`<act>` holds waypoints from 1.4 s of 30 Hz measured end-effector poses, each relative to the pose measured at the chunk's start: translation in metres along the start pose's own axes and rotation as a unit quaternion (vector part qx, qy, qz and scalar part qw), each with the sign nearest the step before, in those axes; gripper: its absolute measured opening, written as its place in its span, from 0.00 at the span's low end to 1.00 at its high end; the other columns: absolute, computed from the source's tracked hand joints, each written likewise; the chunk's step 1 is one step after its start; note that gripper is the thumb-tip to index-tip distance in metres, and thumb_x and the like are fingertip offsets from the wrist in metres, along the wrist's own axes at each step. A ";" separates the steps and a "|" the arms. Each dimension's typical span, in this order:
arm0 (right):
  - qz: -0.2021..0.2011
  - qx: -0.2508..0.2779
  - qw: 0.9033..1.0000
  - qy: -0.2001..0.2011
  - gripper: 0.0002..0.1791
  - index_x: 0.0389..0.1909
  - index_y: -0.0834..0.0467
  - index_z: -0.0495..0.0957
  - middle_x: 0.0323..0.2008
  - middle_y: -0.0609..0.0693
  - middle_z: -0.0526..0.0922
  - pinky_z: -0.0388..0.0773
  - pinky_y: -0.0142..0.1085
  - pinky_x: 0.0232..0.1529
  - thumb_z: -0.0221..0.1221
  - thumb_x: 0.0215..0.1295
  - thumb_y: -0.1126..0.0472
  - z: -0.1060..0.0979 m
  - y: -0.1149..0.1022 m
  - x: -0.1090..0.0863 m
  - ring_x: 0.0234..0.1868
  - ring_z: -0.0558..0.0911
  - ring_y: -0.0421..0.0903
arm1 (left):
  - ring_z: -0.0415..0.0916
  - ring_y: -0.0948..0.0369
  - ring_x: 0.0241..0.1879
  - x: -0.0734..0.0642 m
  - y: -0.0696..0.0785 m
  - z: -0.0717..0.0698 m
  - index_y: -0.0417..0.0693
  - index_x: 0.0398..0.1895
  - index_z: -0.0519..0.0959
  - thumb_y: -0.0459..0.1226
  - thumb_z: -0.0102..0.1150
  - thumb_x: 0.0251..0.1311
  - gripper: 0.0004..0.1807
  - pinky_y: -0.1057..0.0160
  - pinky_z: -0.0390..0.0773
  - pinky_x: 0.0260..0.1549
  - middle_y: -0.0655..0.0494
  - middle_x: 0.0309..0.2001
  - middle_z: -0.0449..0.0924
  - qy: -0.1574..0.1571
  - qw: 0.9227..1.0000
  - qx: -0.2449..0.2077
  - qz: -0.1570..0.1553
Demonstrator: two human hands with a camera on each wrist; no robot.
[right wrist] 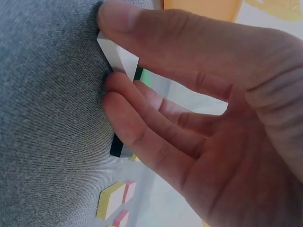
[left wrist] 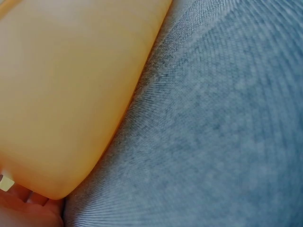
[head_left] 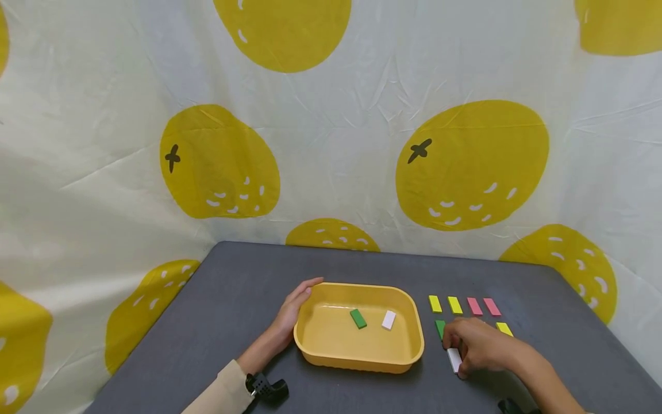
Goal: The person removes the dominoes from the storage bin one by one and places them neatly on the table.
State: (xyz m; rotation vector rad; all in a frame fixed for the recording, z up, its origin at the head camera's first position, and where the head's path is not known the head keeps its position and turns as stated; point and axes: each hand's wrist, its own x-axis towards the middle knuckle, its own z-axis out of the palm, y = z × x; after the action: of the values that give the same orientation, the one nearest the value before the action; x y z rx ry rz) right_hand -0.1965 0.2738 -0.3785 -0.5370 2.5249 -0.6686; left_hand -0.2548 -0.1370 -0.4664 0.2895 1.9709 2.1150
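My right hand (head_left: 483, 345) pinches a small white block (head_left: 454, 361) by the table, right of the yellow tray. In the right wrist view, the thumb lies at one end of the white block (right wrist: 116, 56) and the fingertips at the other. A green block (head_left: 440, 328) lies just beyond that hand, partly covered by it. At the tray's left side my left hand (head_left: 289, 316) holds the rim of the yellow tray (head_left: 357, 363), its fingers reaching round the far corner. Inside the tray are a green block (head_left: 358, 318) and a white block (head_left: 388, 319).
Behind the right hand lie two yellow blocks (head_left: 435, 304) and two pink blocks (head_left: 474, 306) in a row. Another yellow block (head_left: 504, 329) sits beside the hand. The dark grey table (head_left: 258, 261) ends at a fruit-print curtain (head_left: 336, 144).
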 end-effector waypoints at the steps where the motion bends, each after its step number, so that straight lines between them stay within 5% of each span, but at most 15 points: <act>1: 0.005 0.000 1.000 0.000 0.23 0.37 0.54 0.82 0.30 0.48 0.77 0.75 0.31 0.29 0.82 0.40 0.66 0.000 0.000 0.000 0.29 0.74 0.40 | 0.67 0.46 0.72 0.000 0.000 0.000 0.47 0.78 0.66 0.44 0.34 0.84 0.26 0.46 0.69 0.71 0.47 0.77 0.63 0.001 1.000 0.001 0.000; 17: -0.030 0.026 0.999 -0.004 0.25 0.39 0.55 0.80 0.29 0.48 0.77 0.75 0.31 0.27 0.82 0.38 0.67 0.003 0.004 -0.001 0.26 0.75 0.36 | 0.68 0.47 0.72 -0.001 -0.002 0.000 0.50 0.77 0.67 0.46 0.35 0.83 0.26 0.46 0.70 0.70 0.47 0.78 0.63 0.003 1.000 0.004 0.000; 27: -0.017 0.073 0.997 -0.021 0.24 0.42 0.57 0.81 0.35 0.51 0.81 0.80 0.32 0.31 0.81 0.44 0.64 -0.002 0.015 -0.001 0.30 0.78 0.43 | 0.68 0.47 0.72 0.000 -0.001 0.000 0.46 0.78 0.65 0.44 0.34 0.84 0.26 0.46 0.70 0.70 0.47 0.77 0.63 0.000 1.000 0.000 0.001; 42: -0.062 0.131 0.989 -0.003 0.21 0.46 0.62 0.79 0.37 0.55 0.80 0.82 0.31 0.35 0.75 0.55 0.63 -0.012 0.024 -0.010 0.32 0.81 0.40 | 0.68 0.47 0.72 0.000 0.001 -0.001 0.46 0.78 0.64 0.44 0.35 0.84 0.27 0.47 0.70 0.70 0.46 0.76 0.65 -0.005 1.000 -0.007 -0.004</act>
State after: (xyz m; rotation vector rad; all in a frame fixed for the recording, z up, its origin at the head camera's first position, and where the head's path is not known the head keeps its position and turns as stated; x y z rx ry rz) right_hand -0.2010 0.3021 -0.3790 -0.6022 2.3631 -1.0244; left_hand -0.2556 -0.1382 -0.4657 0.2887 1.9467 2.1171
